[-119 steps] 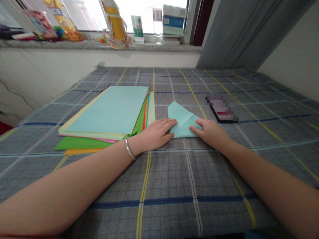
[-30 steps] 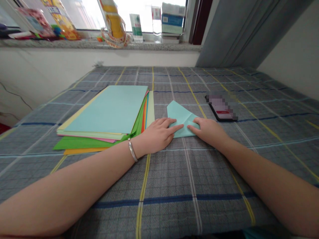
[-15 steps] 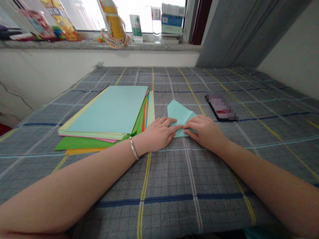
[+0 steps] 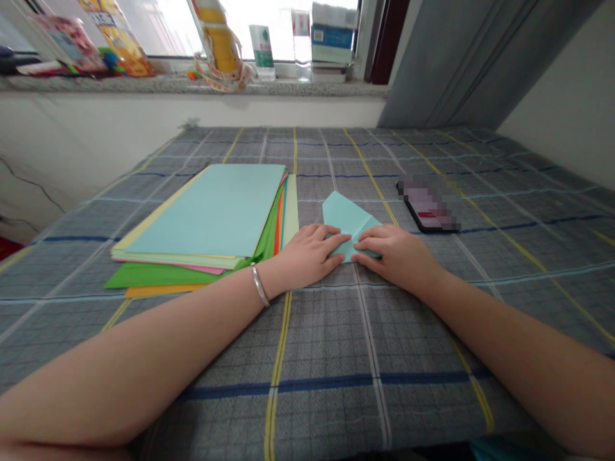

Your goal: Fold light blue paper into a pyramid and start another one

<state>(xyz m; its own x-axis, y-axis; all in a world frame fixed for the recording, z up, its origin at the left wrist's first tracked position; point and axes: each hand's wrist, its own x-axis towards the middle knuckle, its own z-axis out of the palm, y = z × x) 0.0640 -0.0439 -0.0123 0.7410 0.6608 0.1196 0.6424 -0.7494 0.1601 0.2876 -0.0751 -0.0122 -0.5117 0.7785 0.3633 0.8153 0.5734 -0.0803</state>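
A light blue folded paper [image 4: 343, 210] lies on the checked cloth between my hands, with a pointed far end and a crease running through it. My left hand [image 4: 314, 255] rests on its left side, fingers stretched out and pressing down. A silver bangle circles the left wrist. From the right, my right hand [image 4: 396, 255] grips the near right part of the sheet, thumb at the near edge and bent fingers on top. Both hands' fingertips almost meet at the middle of the paper. The paper under the fingers is partly hidden.
A stack of coloured paper [image 4: 211, 208] lies left of my hands, light blue on top. A phone [image 4: 427, 208] lies at the right, partly blurred. Bottles, boxes [image 4: 332, 38] and snack packets stand on the windowsill [image 4: 288, 88] behind the cloth-covered surface [image 4: 327, 339].
My left index finger has drawn back slightly from the right fingertips, and its thumb has come forward on the paper. The right thumb has shifted slightly left. The paper stays in place.
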